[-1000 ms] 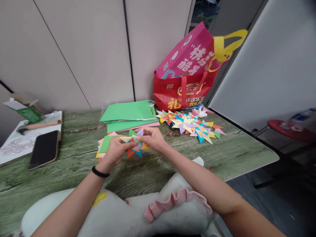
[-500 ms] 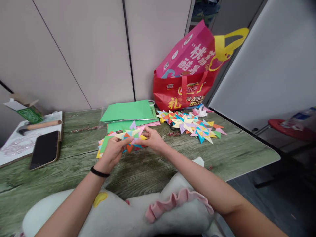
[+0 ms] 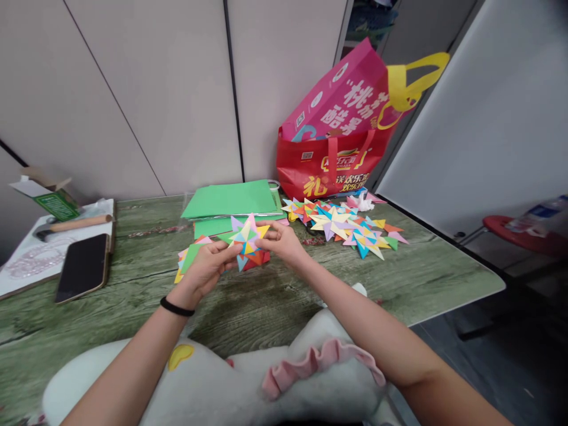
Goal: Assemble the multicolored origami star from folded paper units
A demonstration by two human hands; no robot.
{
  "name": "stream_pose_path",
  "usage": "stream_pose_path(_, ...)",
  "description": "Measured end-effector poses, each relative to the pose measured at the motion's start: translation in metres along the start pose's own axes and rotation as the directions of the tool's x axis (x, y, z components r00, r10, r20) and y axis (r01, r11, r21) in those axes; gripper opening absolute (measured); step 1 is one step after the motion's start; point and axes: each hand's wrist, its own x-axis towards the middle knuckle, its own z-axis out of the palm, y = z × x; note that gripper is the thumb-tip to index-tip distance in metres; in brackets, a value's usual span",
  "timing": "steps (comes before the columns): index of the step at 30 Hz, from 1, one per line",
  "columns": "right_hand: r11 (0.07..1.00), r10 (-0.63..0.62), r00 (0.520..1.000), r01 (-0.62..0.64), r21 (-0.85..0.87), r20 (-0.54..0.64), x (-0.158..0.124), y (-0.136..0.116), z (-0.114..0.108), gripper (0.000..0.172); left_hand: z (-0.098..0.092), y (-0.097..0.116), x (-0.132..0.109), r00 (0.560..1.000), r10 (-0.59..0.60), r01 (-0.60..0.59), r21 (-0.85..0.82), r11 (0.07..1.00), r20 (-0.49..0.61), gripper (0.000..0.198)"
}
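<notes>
Between my two hands is a multicoloured folded paper star, its points in pink, purple, yellow, orange, blue and green. My left hand pinches its left side, thumb on the front face. On its right side, my right hand pinches a point between thumb and fingers. Below and behind the star, partly hidden by my left hand, lie coloured paper pieces. More finished paper stars lie heaped on the table to the right of my right hand.
Green paper sheets lie at the table's back, beside a red gift bag holding a pink box. On the left are a phone, a hammer and a small green box. A pale plush toy fills my lap.
The paper star has been tilted up, so more of its face shows toward me. Both hands keep their hold, with the right hand slightly shifted rightward.
</notes>
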Motion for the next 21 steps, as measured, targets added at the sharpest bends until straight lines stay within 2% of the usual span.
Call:
stream_pose_path(4,0.996,-0.034,0.998,0.039,-0.079,0.057,-0.003,-0.001,0.001,0.046,0.000,-0.003,-0.001,1.000,-0.022,0.022,0.075,0.997,0.009,0.034)
stream_pose_path(7,0.989,-0.078,0.993,0.089,-0.119,0.091,-0.002,0.003,0.002,0.043,-0.001,-0.007,0.000,0.994,0.105,-0.106,0.191,0.976,0.017,0.034)
stream_pose_path(10,0.960,-0.196,0.980,0.196,-0.201,0.020,-0.001,0.005,0.003,0.046,-0.002,-0.010,0.002,0.966,0.259,-0.238,0.329,0.914,-0.021,0.028)
stream_pose_path(12,0.884,-0.360,0.931,0.318,-0.342,-0.066,-0.003,0.002,0.004,0.044,-0.001,-0.009,0.002,0.937,0.346,-0.289,0.432,0.854,-0.057,0.025)
stream_pose_path(13,0.813,-0.464,0.882,0.387,-0.435,-0.083,-0.005,0.000,0.004,0.039,0.000,-0.008,0.001,0.920,0.388,-0.311,0.485,0.817,-0.063,0.025)
stream_pose_path(15,0.655,-0.630,0.776,0.500,-0.566,-0.044,-0.010,-0.005,0.005,0.021,0.003,-0.004,-0.001,0.891,0.450,-0.342,0.574,0.744,-0.052,0.024)
stream_pose_path(16,0.597,-0.671,0.741,0.541,-0.592,0.000,-0.012,-0.007,0.005,0.015,0.004,-0.002,-0.002,0.881,0.473,-0.361,0.603,0.712,-0.031,0.025)
stream_pose_path(17,0.560,-0.690,0.722,0.573,-0.598,0.045,-0.014,-0.008,0.006,0.011,0.006,-0.001,-0.003,0.874,0.486,-0.376,0.621,0.687,-0.009,0.025)
stream_pose_path(21,0.504,-0.670,0.713,0.640,-0.580,0.204,-0.018,-0.006,0.010,0.014,0.006,-0.002,-0.004,0.873,0.485,-0.397,0.662,0.636,0.056,0.022)
